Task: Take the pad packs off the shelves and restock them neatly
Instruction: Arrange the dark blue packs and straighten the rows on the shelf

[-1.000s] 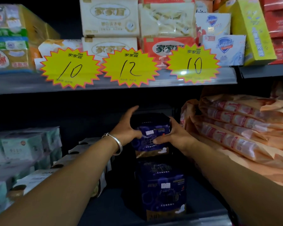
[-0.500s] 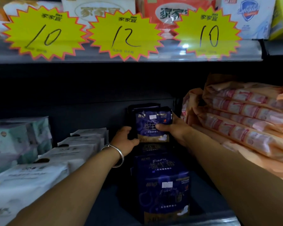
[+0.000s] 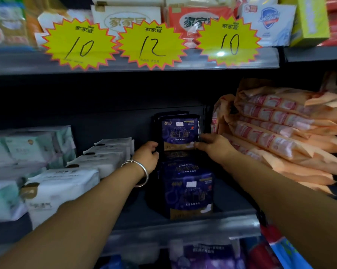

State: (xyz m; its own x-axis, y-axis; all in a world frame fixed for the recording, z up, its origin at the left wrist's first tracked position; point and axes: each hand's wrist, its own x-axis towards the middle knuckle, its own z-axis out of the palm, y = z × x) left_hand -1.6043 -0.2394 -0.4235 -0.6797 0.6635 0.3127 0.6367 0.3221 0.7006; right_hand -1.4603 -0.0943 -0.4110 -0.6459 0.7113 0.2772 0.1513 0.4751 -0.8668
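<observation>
Two hands' grip on upright purple pad pack [image 3: 179, 133], left hand [image 3: 147, 156], right hand [image 3: 214, 146]

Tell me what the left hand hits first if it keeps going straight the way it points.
Probably the rear purple pack: the left hand points up and right toward that pack's lower left edge and already looks to touch it, though depth is unclear.

A dark purple pad pack [image 3: 180, 133] is stood upright at the shelf back, behind a bigger purple pack [image 3: 189, 193].
</observation>
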